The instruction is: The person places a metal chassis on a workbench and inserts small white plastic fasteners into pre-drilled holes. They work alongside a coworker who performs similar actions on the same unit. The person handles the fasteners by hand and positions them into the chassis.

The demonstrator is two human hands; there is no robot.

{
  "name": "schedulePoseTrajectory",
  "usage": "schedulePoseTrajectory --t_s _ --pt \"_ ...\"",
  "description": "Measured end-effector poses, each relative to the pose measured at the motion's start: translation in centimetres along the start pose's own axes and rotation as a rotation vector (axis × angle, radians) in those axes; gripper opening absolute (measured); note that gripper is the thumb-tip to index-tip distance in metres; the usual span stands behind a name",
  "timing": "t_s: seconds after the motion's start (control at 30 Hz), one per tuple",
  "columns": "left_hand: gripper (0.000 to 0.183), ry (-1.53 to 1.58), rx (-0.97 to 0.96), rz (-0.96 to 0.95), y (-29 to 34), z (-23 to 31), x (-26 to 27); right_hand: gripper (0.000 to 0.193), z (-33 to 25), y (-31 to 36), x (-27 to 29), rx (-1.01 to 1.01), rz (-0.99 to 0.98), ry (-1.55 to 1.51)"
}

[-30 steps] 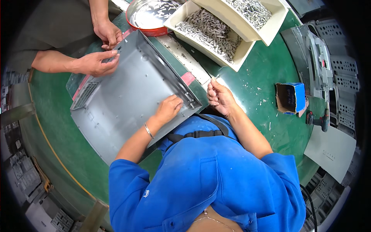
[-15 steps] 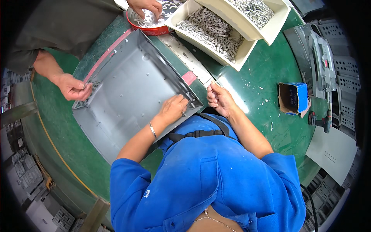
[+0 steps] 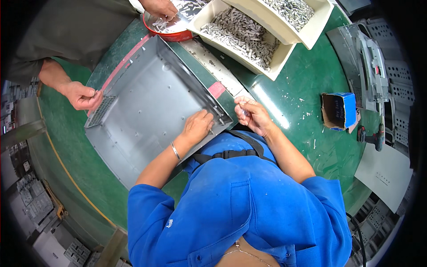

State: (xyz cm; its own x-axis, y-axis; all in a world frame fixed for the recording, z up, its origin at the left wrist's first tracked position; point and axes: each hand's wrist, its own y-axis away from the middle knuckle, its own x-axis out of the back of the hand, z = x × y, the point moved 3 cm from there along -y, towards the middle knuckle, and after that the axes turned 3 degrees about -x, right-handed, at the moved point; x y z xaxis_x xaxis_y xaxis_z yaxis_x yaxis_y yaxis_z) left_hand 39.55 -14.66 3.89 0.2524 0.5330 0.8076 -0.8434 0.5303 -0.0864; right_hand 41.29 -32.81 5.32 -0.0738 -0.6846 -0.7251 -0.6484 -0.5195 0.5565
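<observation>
The grey panel lies under the curled fingers of the left hand and beside those of the right hand, also curled, though whether either clamps anything I cannot tell, and it seems stiff, rather slippery, best gripped by its raised rim.

Co-worker's hand moved to red tin, other hand nearer mesh
</observation>
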Motion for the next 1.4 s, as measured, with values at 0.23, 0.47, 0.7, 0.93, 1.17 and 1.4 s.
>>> schedulePoseTrajectory --t_s 0.23,0.47,0.7,0.93,1.17,1.4 --pt "0.008 0.154 0.025 0.117 0.6 -0.5 0.0 0.014 -0.3 -0.1 0.5 0.026 0.013 0.043" --pt "0.010 0.132 -0.029 0.140 0.8 -0.7 -0.1 0.016 -0.1 -0.2 0.6 0.020 0.050 0.056" --pt "0.009 0.020 -0.095 0.138 0.8 -0.6 0.0 0.015 -0.2 -0.3 0.7 0.023 0.065 0.062" --pt "0.009 0.010 -0.098 0.097 0.5 -0.2 0.0 0.015 -0.3 -0.4 0.7 0.017 0.070 0.047" --pt "0.008 -0.049 -0.081 0.049 -0.4 0.2 0.1 0.017 -0.1 -0.8 0.8 -0.020 0.085 0.043" --pt "0.008 -0.069 -0.033 -0.035 -0.7 -0.1 -0.8 0.021 -0.1 -0.9 0.9 -0.050 0.029 0.033"
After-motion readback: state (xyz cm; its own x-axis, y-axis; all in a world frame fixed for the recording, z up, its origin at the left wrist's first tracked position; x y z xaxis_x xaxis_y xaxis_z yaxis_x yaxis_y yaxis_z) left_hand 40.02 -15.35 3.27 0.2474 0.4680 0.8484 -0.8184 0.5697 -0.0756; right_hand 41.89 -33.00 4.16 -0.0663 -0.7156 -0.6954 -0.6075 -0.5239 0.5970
